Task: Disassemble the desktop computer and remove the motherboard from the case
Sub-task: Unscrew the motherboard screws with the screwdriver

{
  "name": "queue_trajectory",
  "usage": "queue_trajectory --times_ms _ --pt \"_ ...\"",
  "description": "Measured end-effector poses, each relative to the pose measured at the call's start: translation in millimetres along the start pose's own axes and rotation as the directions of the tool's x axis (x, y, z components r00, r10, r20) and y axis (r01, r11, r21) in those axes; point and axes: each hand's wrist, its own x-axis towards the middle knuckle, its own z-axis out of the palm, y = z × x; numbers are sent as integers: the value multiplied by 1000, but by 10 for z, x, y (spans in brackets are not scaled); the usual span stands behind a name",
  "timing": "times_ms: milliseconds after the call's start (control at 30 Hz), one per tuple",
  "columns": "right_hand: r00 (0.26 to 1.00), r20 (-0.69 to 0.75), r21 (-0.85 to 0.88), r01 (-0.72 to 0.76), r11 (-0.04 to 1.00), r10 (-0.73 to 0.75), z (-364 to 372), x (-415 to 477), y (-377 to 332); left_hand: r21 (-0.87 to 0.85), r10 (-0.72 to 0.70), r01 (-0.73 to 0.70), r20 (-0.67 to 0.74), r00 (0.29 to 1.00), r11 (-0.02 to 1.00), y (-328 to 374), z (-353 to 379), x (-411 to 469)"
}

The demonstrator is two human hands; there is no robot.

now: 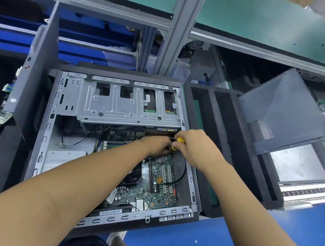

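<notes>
Head view: a person leans over an open computer case [112, 217] lying on its side on the table [227, 239], the motherboard [159, 191] still seated inside. The right hand [192, 145] is closed around a yellow-handled screwdriver [179, 142] near the board's upper edge, just below the drive cage [128, 101]; the left hand [156, 145], fingers curled, steadies something hidden beneath it. Apparently a mounting screw is being worked; the next move likely calls for keeping the tip seated squarely and catching the loose screw.
</notes>
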Motion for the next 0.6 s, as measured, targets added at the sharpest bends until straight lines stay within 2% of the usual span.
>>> queue_trajectory --times_ms 300,500,600 --pt "1000 9 16 -8 1000 8 -16 -27 -11 12 -1 1 22 1000 1000 -10 2 4" --pt "995 85 17 -54 998 53 -44 -24 -50 23 35 -36 32 999 999 6 -7 -2" --pt "988 122 6 -100 995 98 -40 -3 -73 -37 71 -70 37 997 997 -12 -32 -20"
